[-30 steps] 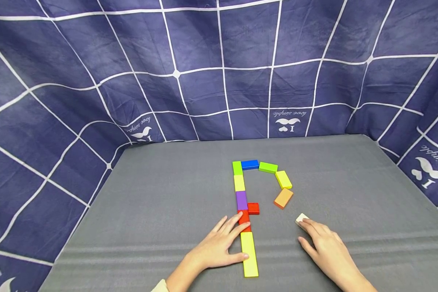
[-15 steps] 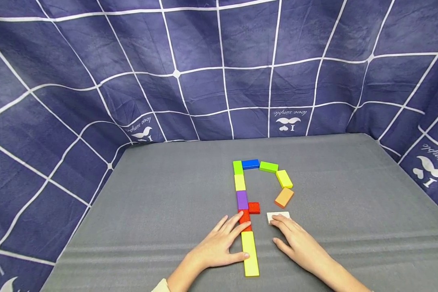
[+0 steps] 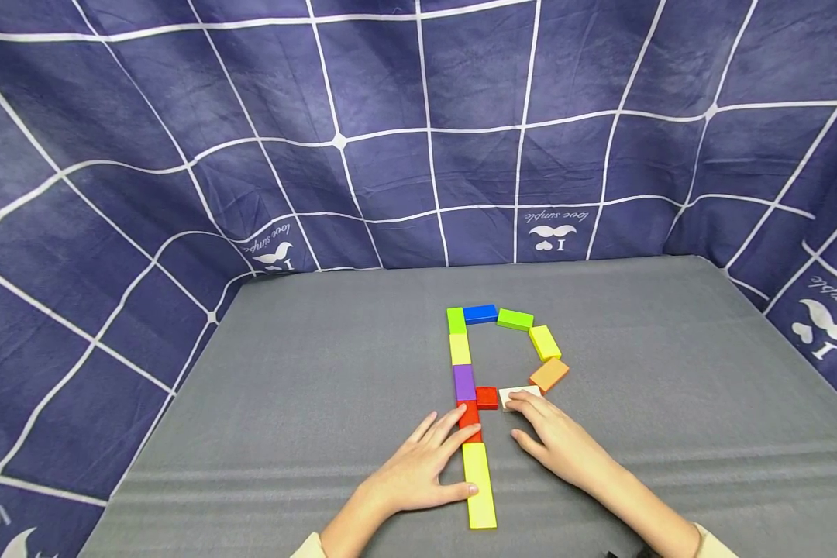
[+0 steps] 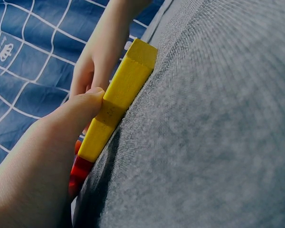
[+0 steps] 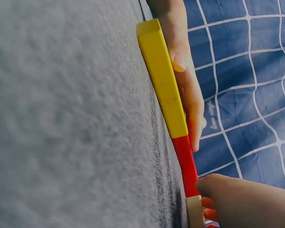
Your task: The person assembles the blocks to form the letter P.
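My left hand (image 3: 411,473) rests with spread fingers on a red block (image 3: 470,415), its thumb on the long yellow block (image 3: 483,508). These two stand end to end in a column with a purple block (image 3: 464,382), a pale yellow block (image 3: 460,349) and a green block (image 3: 456,320). With its fingertips on top of a white block (image 3: 505,398), my right hand (image 3: 561,442) keeps its thumb apart from it. The white block lies just right of a small red block (image 3: 487,398), a narrow gap between them. An orange block (image 3: 550,374) lies beyond the right fingers.
From the column's top, a blue block (image 3: 480,314), a second green block (image 3: 515,319) and a yellow block (image 3: 545,342) curve right toward the orange one. A grey cloth (image 3: 307,387) covers the table. A blue checked curtain (image 3: 390,178) surrounds its back and sides.
My right hand has slid the white block leftward, then slightly away, to near the small red block. The orange block has shifted slightly right and turned. The left hand has stayed still.
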`<state>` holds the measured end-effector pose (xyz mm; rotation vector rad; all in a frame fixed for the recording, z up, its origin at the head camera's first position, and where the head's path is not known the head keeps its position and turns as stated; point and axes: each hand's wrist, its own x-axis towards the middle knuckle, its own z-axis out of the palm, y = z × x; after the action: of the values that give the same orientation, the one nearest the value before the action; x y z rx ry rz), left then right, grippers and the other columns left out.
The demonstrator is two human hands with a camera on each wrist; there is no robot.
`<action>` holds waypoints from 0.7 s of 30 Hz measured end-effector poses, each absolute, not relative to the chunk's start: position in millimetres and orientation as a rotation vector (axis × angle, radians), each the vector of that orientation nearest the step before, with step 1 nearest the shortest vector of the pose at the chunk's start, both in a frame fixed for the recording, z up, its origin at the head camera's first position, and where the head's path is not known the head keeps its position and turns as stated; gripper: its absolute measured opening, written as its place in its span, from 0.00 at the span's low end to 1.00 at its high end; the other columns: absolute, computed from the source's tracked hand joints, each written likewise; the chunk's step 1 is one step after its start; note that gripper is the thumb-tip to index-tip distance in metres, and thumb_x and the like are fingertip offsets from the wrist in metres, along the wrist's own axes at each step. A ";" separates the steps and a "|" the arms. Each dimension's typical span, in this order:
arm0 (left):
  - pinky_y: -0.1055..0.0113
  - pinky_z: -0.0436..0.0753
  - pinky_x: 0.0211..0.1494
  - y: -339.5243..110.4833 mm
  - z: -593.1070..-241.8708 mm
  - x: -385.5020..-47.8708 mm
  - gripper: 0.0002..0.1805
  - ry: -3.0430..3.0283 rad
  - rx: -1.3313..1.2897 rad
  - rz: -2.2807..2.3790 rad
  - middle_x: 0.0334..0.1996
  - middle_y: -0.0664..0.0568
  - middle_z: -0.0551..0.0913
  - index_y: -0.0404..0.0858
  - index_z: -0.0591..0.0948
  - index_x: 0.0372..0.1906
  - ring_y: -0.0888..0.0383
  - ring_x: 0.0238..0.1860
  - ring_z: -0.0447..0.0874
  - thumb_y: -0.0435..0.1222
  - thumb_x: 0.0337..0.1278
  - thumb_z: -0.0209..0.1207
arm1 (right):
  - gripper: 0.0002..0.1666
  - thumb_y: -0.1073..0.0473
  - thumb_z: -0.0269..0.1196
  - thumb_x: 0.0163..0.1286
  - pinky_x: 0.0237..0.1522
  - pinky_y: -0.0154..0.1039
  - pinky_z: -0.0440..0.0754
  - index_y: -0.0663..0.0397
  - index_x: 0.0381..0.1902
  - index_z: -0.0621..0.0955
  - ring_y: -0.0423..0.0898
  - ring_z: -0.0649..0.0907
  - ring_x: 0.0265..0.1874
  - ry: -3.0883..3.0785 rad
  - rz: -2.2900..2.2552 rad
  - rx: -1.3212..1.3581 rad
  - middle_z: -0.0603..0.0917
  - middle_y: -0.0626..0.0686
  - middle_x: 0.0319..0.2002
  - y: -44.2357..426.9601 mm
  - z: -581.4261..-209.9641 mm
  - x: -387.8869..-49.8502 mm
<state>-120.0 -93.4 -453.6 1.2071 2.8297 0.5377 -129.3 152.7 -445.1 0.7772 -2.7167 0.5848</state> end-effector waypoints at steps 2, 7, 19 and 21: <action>0.56 0.54 0.73 -93.2 -453.7 -120.0 0.39 2.828 1.207 0.538 0.71 0.53 0.52 0.52 0.57 0.68 0.62 0.70 0.51 0.63 0.52 0.47 | 0.20 0.57 0.65 0.56 0.55 0.47 0.75 0.54 0.47 0.77 0.48 0.76 0.55 -2.718 0.590 0.772 0.78 0.50 0.52 151.9 -445.4 -131.1; 0.56 0.54 0.72 -93.1 -454.7 -119.6 0.38 2.831 1.207 0.532 0.71 0.53 0.52 0.52 0.57 0.68 0.62 0.70 0.52 0.63 0.53 0.46 | 0.20 0.56 0.64 0.56 0.55 0.47 0.75 0.52 0.47 0.77 0.48 0.75 0.56 -2.733 0.608 0.773 0.78 0.50 0.52 152.0 -444.6 -133.4; 0.58 0.53 0.73 -93.4 -455.2 -120.1 0.39 2.850 1.231 0.531 0.70 0.53 0.53 0.51 0.58 0.68 0.62 0.70 0.51 0.62 0.52 0.48 | 0.24 0.56 0.61 0.59 0.50 0.59 0.71 0.58 0.53 0.76 0.59 0.72 0.55 -2.807 0.657 0.254 0.73 0.59 0.56 180.1 -434.4 -142.2; 0.58 0.53 0.73 -93.5 -455.0 -120.4 0.39 2.851 1.235 0.531 0.70 0.53 0.53 0.51 0.58 0.68 0.62 0.70 0.51 0.62 0.52 0.48 | 0.24 0.56 0.61 0.60 0.50 0.60 0.72 0.59 0.54 0.75 0.60 0.73 0.55 -2.834 0.671 0.255 0.72 0.61 0.57 184.1 -435.1 -143.9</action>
<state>-120.4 -93.5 -455.0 1.2347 2.8507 0.5312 -143.9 184.1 -435.1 0.2548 -2.8341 0.6712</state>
